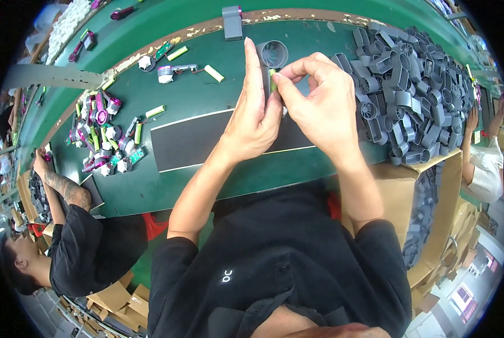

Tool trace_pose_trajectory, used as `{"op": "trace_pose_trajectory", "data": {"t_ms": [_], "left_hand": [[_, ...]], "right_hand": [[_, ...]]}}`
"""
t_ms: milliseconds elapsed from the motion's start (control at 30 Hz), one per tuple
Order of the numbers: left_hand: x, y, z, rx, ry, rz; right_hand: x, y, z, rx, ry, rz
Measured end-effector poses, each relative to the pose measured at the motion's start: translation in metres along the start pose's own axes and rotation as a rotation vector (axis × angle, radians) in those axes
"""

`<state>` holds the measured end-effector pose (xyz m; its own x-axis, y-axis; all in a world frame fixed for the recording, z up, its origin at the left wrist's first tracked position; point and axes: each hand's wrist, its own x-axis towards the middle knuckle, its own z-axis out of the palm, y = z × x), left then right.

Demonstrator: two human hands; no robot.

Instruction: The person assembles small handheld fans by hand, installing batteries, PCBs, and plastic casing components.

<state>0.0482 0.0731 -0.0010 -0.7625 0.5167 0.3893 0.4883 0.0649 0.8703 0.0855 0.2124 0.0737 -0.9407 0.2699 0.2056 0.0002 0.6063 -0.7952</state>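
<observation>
My left hand (253,115) holds a grey plastic housing (271,56) with a round fan-like end, raised above the green table (207,96). My right hand (319,104) pinches a small light-green cylinder (272,73) against the side of that housing with thumb and forefinger. Both hands meet above a black mat (190,141). Most of the housing is hidden behind my left palm.
A large heap of grey plastic housings (409,96) fills the right, spilling into a cardboard box (398,191). Purple-and-white motor assemblies (105,141) and green cylinders (213,73) lie on the left. One co-worker sits at the left (77,236), another at the right (482,163).
</observation>
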Motion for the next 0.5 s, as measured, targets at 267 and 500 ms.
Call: {"op": "trace_pose_trajectory", "data": {"t_ms": [267, 500], "left_hand": [[0.003, 0.004, 0.002, -0.017, 0.012, 0.015], [0.006, 0.006, -0.002, -0.035, 0.105, 0.06]], "right_hand": [[-0.005, 0.007, 0.006, -0.248, 0.186, -0.34], [-0.019, 0.002, 0.008, -0.368, 0.095, -0.493]]}}
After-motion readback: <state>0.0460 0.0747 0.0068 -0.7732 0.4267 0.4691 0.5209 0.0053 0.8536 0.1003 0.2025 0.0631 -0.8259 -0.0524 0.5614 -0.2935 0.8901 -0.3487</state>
